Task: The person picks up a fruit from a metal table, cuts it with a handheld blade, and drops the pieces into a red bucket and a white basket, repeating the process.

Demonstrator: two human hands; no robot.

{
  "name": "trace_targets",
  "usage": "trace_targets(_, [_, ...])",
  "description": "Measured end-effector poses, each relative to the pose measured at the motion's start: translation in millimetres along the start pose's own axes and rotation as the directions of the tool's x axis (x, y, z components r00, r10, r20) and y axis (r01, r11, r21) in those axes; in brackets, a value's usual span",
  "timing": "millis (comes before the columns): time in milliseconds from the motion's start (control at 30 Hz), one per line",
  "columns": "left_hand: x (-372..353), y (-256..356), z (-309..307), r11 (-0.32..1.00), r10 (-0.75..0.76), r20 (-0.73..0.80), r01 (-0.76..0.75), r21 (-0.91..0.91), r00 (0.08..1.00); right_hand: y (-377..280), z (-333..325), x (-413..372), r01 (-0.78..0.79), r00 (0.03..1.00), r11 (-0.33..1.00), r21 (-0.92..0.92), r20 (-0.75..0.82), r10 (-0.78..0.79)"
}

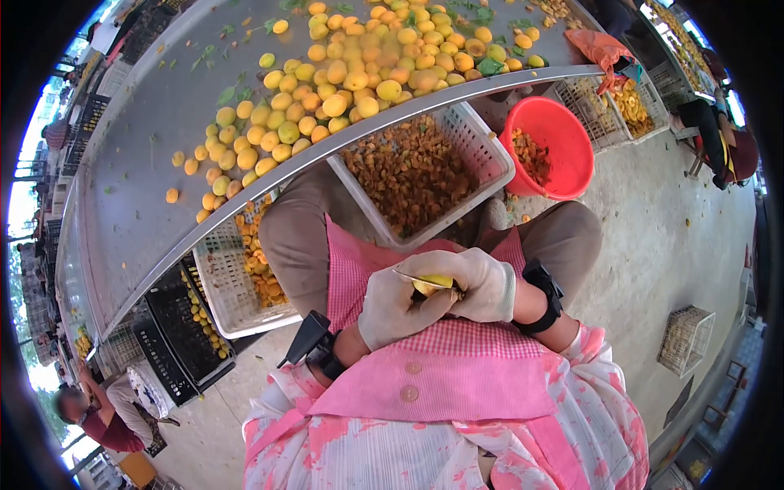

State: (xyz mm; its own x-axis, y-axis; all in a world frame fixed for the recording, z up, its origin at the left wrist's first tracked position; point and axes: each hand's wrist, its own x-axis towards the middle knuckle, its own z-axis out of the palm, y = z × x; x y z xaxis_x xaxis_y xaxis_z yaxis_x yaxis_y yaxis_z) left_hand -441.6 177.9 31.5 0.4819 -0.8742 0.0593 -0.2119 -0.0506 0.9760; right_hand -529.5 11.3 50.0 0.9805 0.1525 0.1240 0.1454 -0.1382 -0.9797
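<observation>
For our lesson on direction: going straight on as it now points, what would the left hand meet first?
Most likely the right hand: the left hand points at it, with the yellow fruit held between them; overlap leaves unclear whether the hands touch.

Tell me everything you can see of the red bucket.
The red bucket is round and open-topped, with smooth walls that look like plastic. It stands, seemingly upright, on the floor, just right of the white crate holding brown pieces. Orange-brown pieces lie inside. Neither the left hand nor the right hand touches it; whether the crate does is unclear.
</observation>
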Motion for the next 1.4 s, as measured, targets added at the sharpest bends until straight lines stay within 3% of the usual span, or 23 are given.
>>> trace_targets(233, [0.9, 0.5, 1.3, 0.999, -0.018, 0.02, 0.019, -0.049, 1.0, 7.1, -4.8, -2.0, 0.038, 0.998, 0.998, 0.051, 0.042, -0.04])
trace_targets(433, [2.6, -1.1, -1.6, 0.993, 0.118, 0.06, -0.119, 0.012, 0.991, 12.1, -3.2, -4.4, 0.055, 0.994, 0.986, 0.157, 0.082, -0.068])
trace_targets(600, [0.8, -2.1, -12.8, 0.976, 0.131, 0.221, -0.165, 0.144, 0.966, 17.9, -6.0, -7.7, 0.079, 0.984, 0.969, 0.233, 0.139, -0.114])
trace_targets(633, [1.7, 0.4, -12.3, 0.976, 0.131, 0.221, -0.165, 0.144, 0.966, 17.5, -4.9, -9.7, -0.014, 0.99, 0.963, 0.268, 0.137, -0.024])
trace_targets(667, [3.2, 5.6, -11.4, 0.998, 0.044, 0.209, -0.036, -0.044, 0.977, 16.7, -4.2, -11.1, -0.104, 0.988, 0.947, 0.303, 0.139, 0.064])
trace_targets(700, [4.3, 9.3, -10.9, 0.969, -0.042, 0.213, 0.091, -0.229, 0.976, 14.2, -4.7, -11.1, -0.1, 0.989, 0.948, 0.301, 0.137, 0.06])
trace_targets(767, [-1.4, 0.4, -9.3, 0.971, -0.044, 0.166, 0.081, -0.223, 0.985, 3.5, -8.8, -7.6, -0.298, 0.955, 0.898, 0.323, 0.106, 0.279])
trace_targets(800, [-2.3, -2.2, -9.7, 0.972, -0.049, 0.118, 0.075, -0.222, 0.992, -6.1, -13.4, -5.0, -0.286, 0.958, 0.904, 0.319, 0.104, 0.267])
trace_targets(867, [0.1, 1.4, -7.8, 0.968, -0.039, 0.105, 0.063, -0.242, 0.994, -26.2, -21.6, -0.5, -0.532, 0.843, 0.743, 0.405, 0.179, 0.506])
trace_targets(933, [-2.2, -7.7, -2.4, 0.865, -0.18, 0.034, 0.175, -0.47, 0.983, -6.8, -12.7, -6.6, -0.375, 0.921, 0.827, 0.418, 0.065, 0.385])
trace_targets(967, [1.0, 0.2, -2.7, 0.809, -0.208, 0.038, 0.194, -0.555, 0.977, 4.8, -7.8, -3.4, -0.231, 0.97, 0.92, 0.317, -0.004, 0.245])
trace_targets(1000, [2.7, 4.6, -4.7, 0.817, -0.199, 0.034, 0.185, -0.546, 0.979, 12.1, -5.0, -0.8, -0.08, 0.994, 0.976, 0.203, -0.058, 0.093])
trace_targets(1033, [4.0, 8.1, -6.4, 0.755, -0.24, 0.11, 0.256, -0.603, 0.965, 3.8, -6.7, 1.1, -0.068, 0.995, 0.978, 0.199, -0.06, 0.082])
trace_targets(1067, [5.2, 10.3, -6.9, 0.684, -0.273, 0.19, 0.329, -0.652, 0.943, -11.0, -10.6, 1.8, -0.283, 0.957, 0.91, 0.303, 0.025, 0.29])
trace_targets(1100, [6.6, 10.9, -5.7, 0.695, -0.282, 0.189, 0.336, -0.636, 0.941, -20.5, -13.5, 2.5, -0.485, 0.871, 0.786, 0.382, 0.129, 0.475])
trace_targets(1233, [4.7, 2.5, -6.5, 0.696, -0.404, 0.139, 0.403, -0.595, 0.904, -29.2, -16.0, 5.1, -0.521, 0.851, 0.767, 0.375, 0.156, 0.501])
trace_targets(1333, [1.5, -2.0, -13.6, 0.707, -0.484, 0.029, 0.411, -0.576, 0.874, -30.9, -18.2, 2.9, -0.494, 0.839, 0.747, 0.445, 0.019, 0.544])
trace_targets(1400, [0.0, -1.2, -26.8, 0.761, -0.509, -0.195, 0.332, -0.557, 0.838, -32.1, -24.4, -0.9, -0.339, 0.856, 0.782, 0.523, -0.175, 0.487])
